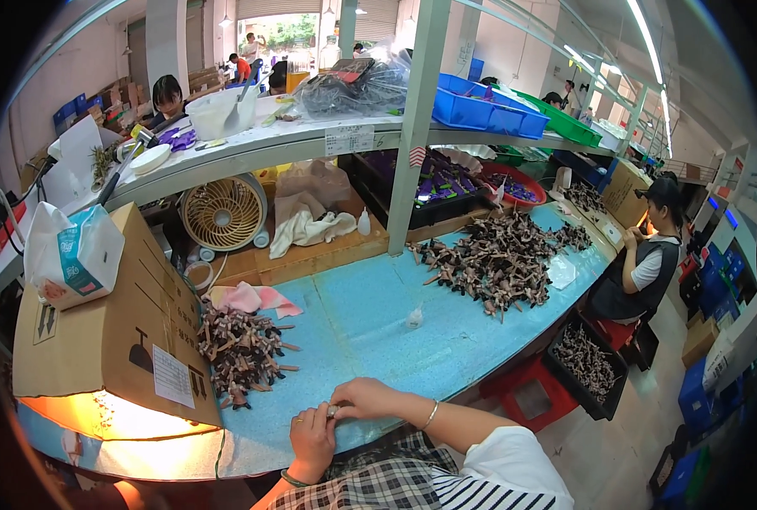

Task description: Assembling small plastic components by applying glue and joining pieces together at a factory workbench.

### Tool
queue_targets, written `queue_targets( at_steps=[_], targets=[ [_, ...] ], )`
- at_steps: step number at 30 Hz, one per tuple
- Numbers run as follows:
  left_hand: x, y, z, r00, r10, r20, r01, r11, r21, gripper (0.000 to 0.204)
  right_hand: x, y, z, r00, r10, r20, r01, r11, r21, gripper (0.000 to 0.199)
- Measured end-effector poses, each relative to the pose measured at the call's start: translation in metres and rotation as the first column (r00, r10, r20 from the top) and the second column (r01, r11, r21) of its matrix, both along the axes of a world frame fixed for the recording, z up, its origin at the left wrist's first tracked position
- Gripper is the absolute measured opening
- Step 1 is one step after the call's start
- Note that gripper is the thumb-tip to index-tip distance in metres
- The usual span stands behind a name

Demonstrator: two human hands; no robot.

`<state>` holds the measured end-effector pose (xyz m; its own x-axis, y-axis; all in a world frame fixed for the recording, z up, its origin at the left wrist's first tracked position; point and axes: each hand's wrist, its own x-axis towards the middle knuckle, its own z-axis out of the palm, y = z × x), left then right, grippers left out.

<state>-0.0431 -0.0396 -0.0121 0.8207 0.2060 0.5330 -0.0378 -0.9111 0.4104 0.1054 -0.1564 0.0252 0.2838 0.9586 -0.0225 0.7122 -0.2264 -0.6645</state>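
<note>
Over the near edge of the blue table top [344, 331], my left hand [312, 435] and my right hand [367, 398] meet with fingers closed. Between the fingertips is a small greyish piece [333, 411], mostly covered and too small to name. Left of them lies a heap of small dark and tan figure-like pieces [241, 353], beside a pink cloth [255, 299]. A larger heap of similar pieces [493, 263] spreads across the far right of the table. A small clear bottle [414, 319] stands between the two heaps.
At the left stands a cardboard box [106, 323], lit inside, with a tissue pack [74, 255] on top. A fan [223, 212] sits under the shelf [268, 153] by a green post [417, 127]. A black crate [584, 364] and a seated co-worker [642, 263] are at right.
</note>
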Motion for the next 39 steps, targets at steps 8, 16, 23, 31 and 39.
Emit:
queue_targets(
  at_steps=[8, 16, 23, 31, 39],
  targets=[
    [-0.001, -0.001, -0.007, 0.999, 0.055, 0.002, -0.054, 0.998, -0.022, 0.029, 0.007, 0.029, 0.016, 0.982, 0.114, 0.151, -0.061, 0.945, -0.32, 0.035],
    [0.012, 0.003, -0.001, 0.999, 0.012, 0.043, -0.009, 0.998, -0.064, 0.032, -0.001, 0.003, 0.019, 0.996, -0.025, 0.09, 0.026, 1.0, -0.017, 0.029],
    [0.003, 0.002, -0.007, 0.998, 0.031, 0.046, -0.028, 0.998, -0.063, 0.032, -0.002, 0.007, 0.022, 0.997, 0.048, 0.066, -0.046, 0.999, -0.028, 0.022],
    [0.005, 0.001, -0.002, 0.998, 0.053, 0.037, -0.052, 0.998, -0.041, 0.032, -0.002, 0.025, 0.045, 0.957, 0.119, 0.265, -0.031, 0.949, -0.312, 0.027],
    [0.005, 0.001, -0.003, 0.997, 0.039, 0.06, -0.035, 0.997, -0.073, 0.035, 0.003, -0.001, 0.009, 0.965, -0.094, -0.244, 0.09, 0.996, -0.025, 0.027]
  ],
)
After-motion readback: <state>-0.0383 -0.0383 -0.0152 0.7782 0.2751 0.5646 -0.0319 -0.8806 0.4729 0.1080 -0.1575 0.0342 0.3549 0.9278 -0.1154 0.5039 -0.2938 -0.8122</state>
